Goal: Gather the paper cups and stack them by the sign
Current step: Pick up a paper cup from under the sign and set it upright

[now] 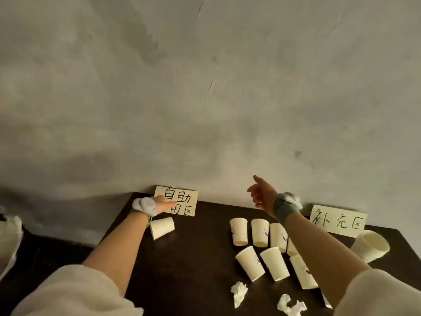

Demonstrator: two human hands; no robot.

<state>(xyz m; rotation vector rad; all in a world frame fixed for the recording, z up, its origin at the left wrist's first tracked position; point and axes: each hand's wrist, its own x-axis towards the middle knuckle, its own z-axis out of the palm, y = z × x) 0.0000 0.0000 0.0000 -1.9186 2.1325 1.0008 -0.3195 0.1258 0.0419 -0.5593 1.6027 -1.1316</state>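
Several white paper cups (260,236) stand in two rows at the middle right of a dark table (196,258). One cup (162,227) lies on its side under my left wrist. Another cup (370,245) lies tipped at the right edge. A yellow handwritten sign (182,197) leans on the wall at the back left. A second sign (337,221) stands at the back right. My left hand (165,202) reaches flat in front of the left sign, holding nothing. My right hand (262,193) hovers above the cup rows, fingers apart and empty.
Two crumpled tissues (238,293) (290,305) lie near the table's front edge. A bare plaster wall (205,99) rises right behind the table. A white bag (9,238) sits off the table at the far left.
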